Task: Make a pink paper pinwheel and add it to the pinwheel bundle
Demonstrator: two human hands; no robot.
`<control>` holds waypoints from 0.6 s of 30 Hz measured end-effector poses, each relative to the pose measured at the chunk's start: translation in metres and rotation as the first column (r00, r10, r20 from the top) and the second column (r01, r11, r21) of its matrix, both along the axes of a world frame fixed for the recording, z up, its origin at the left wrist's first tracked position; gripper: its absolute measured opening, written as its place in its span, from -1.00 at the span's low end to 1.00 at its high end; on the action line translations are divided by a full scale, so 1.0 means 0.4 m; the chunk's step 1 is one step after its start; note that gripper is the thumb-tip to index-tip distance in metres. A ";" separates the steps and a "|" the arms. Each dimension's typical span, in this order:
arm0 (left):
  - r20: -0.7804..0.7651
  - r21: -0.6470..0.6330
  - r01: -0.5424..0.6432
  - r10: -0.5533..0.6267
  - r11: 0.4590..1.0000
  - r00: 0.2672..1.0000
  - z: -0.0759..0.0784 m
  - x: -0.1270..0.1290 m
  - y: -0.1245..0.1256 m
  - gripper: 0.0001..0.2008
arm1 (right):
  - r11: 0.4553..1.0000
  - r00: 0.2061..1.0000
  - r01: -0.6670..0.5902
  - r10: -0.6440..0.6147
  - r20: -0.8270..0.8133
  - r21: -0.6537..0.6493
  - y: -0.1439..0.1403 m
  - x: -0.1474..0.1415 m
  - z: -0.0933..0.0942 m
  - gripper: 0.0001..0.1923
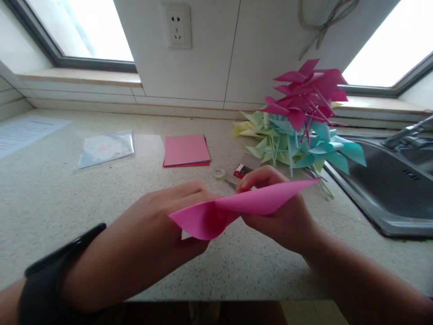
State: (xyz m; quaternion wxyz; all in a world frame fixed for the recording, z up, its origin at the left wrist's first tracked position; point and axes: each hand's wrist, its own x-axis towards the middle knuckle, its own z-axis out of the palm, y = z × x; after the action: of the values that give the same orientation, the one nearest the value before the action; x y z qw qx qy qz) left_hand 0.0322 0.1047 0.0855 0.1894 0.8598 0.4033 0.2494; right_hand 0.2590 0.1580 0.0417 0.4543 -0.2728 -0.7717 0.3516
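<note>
— The left hand point(158, 221) is pinched shut on the near end of a pink paper sheet point(237, 207), fingers over the top and thumb tucked under it, low in the middle of the frame. There's a black band point(50, 275) round that wrist, down at the lower left.

— And the right hand point(280, 216)?

— Closed on the same sheet from the other side, just right of centre. Its fingers curl over the upper edge and the palm sits behind the paper.

— What does the paper look like?

— Bright pink, plain, no print that I can see. It's bent over on itself, so it shows as a long shallow wedge: a rounded lobe at the left hand, then a straight edge running up to a sharp tip toward the right. It's held up off the speckled counter point(50, 203), between the two hands.

— Anything else about?

— Above centre lies a stack of coloured paper point(186, 151), pink on top. Right of it, a small roll of tape point(218, 172) and a little red packet point(241, 170). In the upper right there's a heap of pinwheels point(301, 126), pink ones over teal and pale green. A steel sink point(389, 189) fills the right edge, and a clear plastic sleeve point(105, 148) lies toward the left.
</note>
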 end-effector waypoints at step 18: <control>0.011 -0.207 -0.095 0.099 0.974 0.995 -0.024 0.002 0.014 -0.92 | 0.940 0.990 -0.006 0.052 0.127 -0.342 0.015 -0.009 0.004 -0.83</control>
State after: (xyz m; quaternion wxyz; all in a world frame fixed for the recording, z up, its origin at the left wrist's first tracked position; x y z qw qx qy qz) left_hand 0.0331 0.1101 0.0758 0.2693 0.8121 0.4665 0.2244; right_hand 0.2554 0.1639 0.0433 0.3419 -0.3591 -0.7319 0.4674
